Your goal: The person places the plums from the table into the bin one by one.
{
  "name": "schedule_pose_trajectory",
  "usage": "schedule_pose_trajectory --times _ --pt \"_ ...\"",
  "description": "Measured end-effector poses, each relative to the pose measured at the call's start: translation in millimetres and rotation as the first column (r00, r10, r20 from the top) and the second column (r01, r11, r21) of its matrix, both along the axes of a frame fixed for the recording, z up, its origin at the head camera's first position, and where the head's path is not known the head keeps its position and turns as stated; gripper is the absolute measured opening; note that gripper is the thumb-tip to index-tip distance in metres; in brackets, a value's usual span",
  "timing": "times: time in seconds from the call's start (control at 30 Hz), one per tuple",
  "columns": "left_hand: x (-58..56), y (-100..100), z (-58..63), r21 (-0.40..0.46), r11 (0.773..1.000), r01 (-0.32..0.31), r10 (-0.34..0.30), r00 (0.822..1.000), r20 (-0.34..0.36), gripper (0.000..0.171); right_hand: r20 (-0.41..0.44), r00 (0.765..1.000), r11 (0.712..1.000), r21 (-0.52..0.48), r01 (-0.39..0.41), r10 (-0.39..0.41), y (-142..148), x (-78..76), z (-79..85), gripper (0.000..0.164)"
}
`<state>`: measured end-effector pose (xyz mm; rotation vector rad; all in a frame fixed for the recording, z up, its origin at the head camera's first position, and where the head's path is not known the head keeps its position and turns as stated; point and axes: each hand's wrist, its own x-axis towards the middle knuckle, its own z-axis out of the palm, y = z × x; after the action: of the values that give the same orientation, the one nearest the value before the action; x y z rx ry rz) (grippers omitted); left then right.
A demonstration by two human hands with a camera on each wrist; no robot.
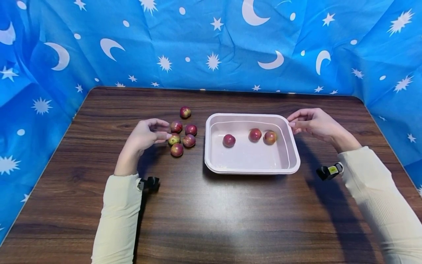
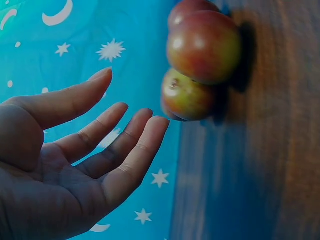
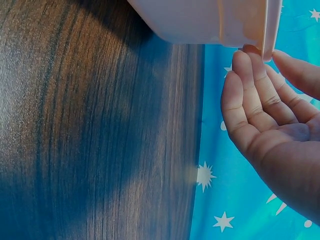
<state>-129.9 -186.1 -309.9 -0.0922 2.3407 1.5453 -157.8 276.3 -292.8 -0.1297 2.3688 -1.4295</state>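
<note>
My left hand (image 1: 144, 136) reaches in from the left of a loose group of red-and-yellow plums (image 1: 189, 140) on the table, thumb and fingers spread apart. In the left wrist view nothing lies between them; the closest plum (image 2: 188, 96) is just beyond the fingertips. To the right stands a white plastic tub (image 1: 244, 161) with three plums (image 1: 229, 140) inside. My right hand (image 1: 313, 124) pinches the tub's right rim. From the right wrist, the thumb (image 3: 300, 75) shows on one side of that rim and the fingers on the other.
The dark wood-grain table (image 1: 197, 220) ends at the back against a blue curtain (image 1: 224, 44) with white moons and stars. A lone plum (image 1: 185, 112) sits behind the group. Small black cameras (image 1: 150, 184) stick out from both wrists.
</note>
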Motion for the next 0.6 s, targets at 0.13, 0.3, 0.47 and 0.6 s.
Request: schedule_pose_trajectory --times 0.13,0.3,0.47,0.6 --pt "-1.5 -2.7 -7.0 0.003 1.0 -0.014 0.014 0.999 0.03 0.039 0.003 1.0 1.0 0.004 -0.003 0.003 0.1 0.1 0.5 0.017" --pt "-4.1 -5.5 -14.0 0.007 1.0 -0.009 0.008 0.998 0.061 0.041 0.012 1.0 1.0 -0.014 -0.008 0.008 1.0 -0.4 0.7 0.015" --pt "-6.3 -7.5 -20.4 0.019 1.0 -0.004 0.003 0.997 0.073 0.04 0.018 1.0 1.0 -0.029 -0.01 0.01 0.9 -0.6 0.1 0.015" --pt "-7.0 -7.4 -23.4 0.026 1.0 0.002 -0.004 0.997 0.081 0.041 0.013 1.0 1.0 -0.023 -0.007 0.007 0.3 -0.1 -0.1 0.016"
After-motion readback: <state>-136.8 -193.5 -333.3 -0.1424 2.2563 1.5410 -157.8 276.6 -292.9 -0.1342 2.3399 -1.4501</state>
